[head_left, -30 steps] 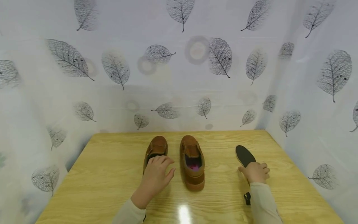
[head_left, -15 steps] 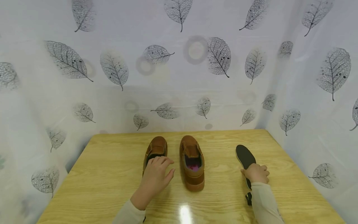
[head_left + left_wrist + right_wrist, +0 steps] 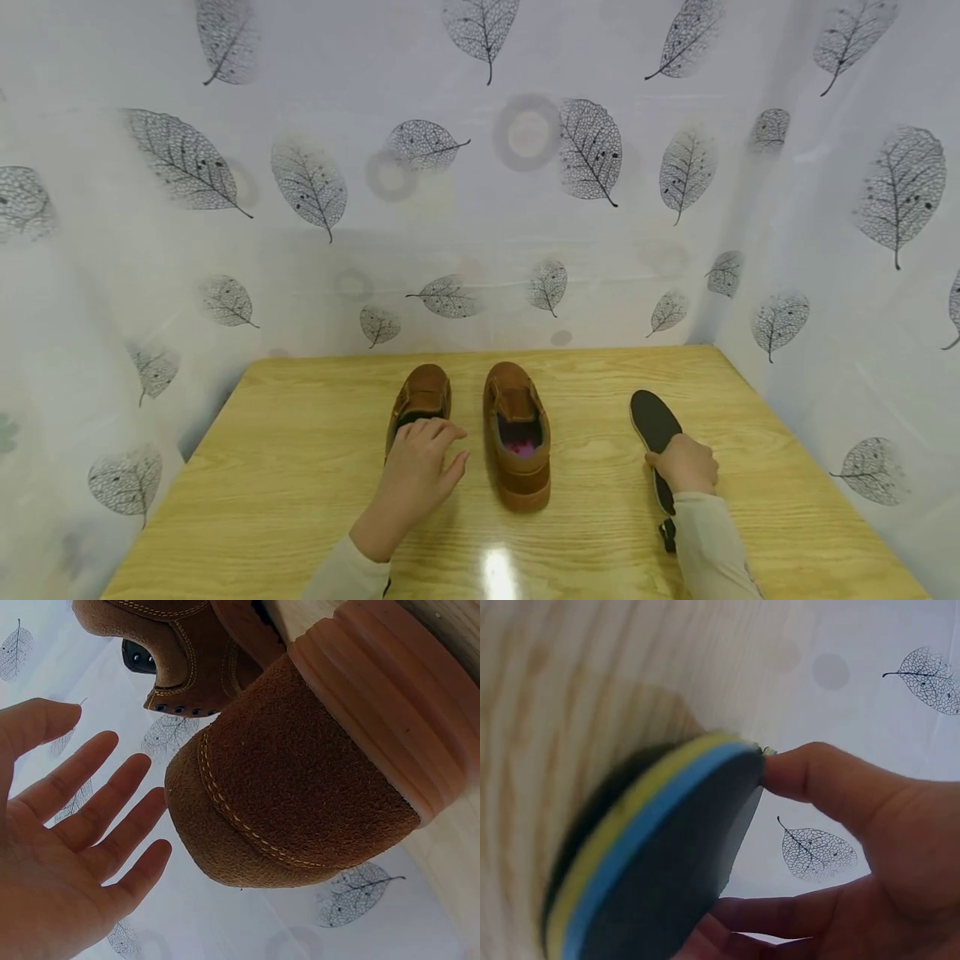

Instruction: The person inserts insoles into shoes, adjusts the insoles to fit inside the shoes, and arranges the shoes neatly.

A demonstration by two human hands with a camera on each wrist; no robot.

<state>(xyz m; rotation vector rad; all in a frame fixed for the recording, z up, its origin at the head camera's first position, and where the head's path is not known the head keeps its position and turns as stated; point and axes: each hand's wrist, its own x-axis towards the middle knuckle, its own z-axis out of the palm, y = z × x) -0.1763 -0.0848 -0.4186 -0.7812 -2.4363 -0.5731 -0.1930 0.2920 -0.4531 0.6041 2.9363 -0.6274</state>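
Note:
Two brown suede shoes stand side by side on the table, the left shoe (image 3: 422, 396) partly hidden behind my left hand (image 3: 420, 467). The right shoe (image 3: 517, 442) shows a pink-purple patch inside. My left hand hovers at the left shoe's heel (image 3: 292, 772), its fingers relaxed and spread, holding nothing; whether the fingertips touch the heel I cannot tell. Off to the right, my right hand (image 3: 684, 465) pinches a dark insole (image 3: 655, 419) by its side edge, thumb (image 3: 802, 772) on one side and fingers curled on the other. Yellow and blue layers show along the insole's rim.
The wood-grain table (image 3: 300, 517) carries a small black object (image 3: 667, 535) beside my right wrist, probably the wrist camera's mount. A white curtain with leaf prints (image 3: 480, 225) encloses the table's back and sides.
My right hand's fingers have drawn in around the insole, and the insole's near end now shows beside the hand. My left hand and both shoes stay put.

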